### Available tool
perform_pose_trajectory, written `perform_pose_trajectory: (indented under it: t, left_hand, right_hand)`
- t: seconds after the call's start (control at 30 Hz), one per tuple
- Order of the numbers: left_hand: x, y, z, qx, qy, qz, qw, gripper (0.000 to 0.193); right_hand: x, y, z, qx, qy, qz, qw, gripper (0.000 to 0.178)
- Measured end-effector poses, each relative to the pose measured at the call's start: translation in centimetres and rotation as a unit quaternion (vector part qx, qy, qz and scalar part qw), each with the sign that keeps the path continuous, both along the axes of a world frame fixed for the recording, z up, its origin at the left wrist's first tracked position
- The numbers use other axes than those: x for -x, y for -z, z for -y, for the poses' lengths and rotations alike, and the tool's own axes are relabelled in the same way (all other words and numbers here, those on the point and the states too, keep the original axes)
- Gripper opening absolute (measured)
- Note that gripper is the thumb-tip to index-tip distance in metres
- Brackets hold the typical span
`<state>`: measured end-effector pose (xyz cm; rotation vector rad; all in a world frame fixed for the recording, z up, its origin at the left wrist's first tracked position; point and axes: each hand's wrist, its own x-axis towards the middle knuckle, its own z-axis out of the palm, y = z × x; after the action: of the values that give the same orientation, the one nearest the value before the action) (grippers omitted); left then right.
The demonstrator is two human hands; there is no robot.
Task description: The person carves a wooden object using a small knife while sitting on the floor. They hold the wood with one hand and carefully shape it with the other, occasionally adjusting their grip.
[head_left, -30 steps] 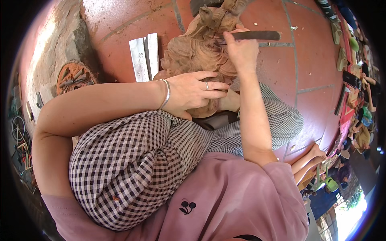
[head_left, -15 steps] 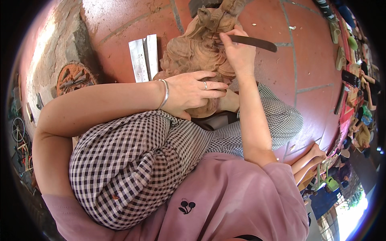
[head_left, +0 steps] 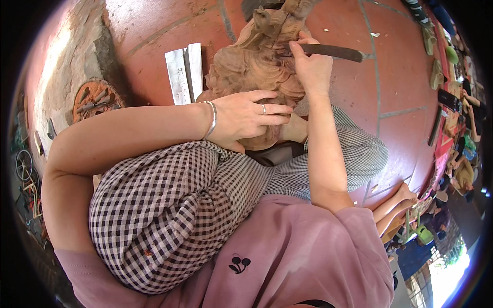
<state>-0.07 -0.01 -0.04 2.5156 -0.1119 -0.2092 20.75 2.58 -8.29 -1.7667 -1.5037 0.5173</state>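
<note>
A brown wooden carving (head_left: 244, 66) with swirling folds and a small figure's head at its far end lies in front of my crossed legs. My left hand (head_left: 249, 115), with a ring and a silver bangle, lies over its near end, fingers stretched out and apart. My right hand (head_left: 312, 69) is closed on a flat, dark brown strip-shaped tool (head_left: 336, 52), whose long end sticks out to the right. The tool's other end is hidden among my fingers, at the carving's right side. A bare foot (head_left: 294, 128) shows beneath the carving's near end.
Two whitish strips (head_left: 177, 77) lie on the red tile floor (head_left: 354, 82) left of the carving. Farther left, a round tray (head_left: 82, 97) holds several tools and wood shavings beside a rough stone block (head_left: 95, 51). A person's bare feet (head_left: 403, 195) show at the right.
My right hand has shifted slightly to the right with the dark tool, away from the carving's middle. My left hand has stayed in place.
</note>
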Motion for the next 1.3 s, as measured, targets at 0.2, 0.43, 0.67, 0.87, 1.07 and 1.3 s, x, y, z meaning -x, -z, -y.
perform_pose_trajectory:
  t: [0.2, 0.43, 0.67, 0.87, 1.07, 1.3]
  left_hand:
    - [0.0, -0.1, 0.0, -0.004, 0.003, -0.006, 1.0, 0.05]
    - [0.1, 0.1, 0.0, -0.002, -0.002, 0.003, 1.0, 0.05]
    - [0.0, -0.5, -0.2, -0.019, 0.011, -0.016, 1.0, 0.053]
    - [-0.2, 1.3, 0.2, 0.018, -0.147, 0.217, 0.965, 0.053]
    - [-1.3, -2.1, -1.5, 0.233, -0.497, 0.038, 0.835, 0.061]
    - [-0.1, -0.1, -2.7, 0.308, -0.541, 0.142, 0.77, 0.017]
  right_hand:
    - [2.3, -0.6, 0.5, -0.004, 0.019, 0.053, 0.998, 0.024]
    - [1.5, 0.4, 0.1, 0.007, 0.027, 0.018, 0.999, 0.025]
    - [-0.5, 0.0, -0.1, 0.067, -0.015, -0.058, 0.996, 0.022]
    - [0.9, -0.4, 0.6, -0.032, 0.005, -0.019, 0.999, 0.016]
    - [3.6, -2.4, 1.6, -0.13, -0.036, 0.026, 0.99, 0.019]
    - [5.6, -4.3, 4.0, -0.102, -0.1, -0.015, 0.99, 0.042]
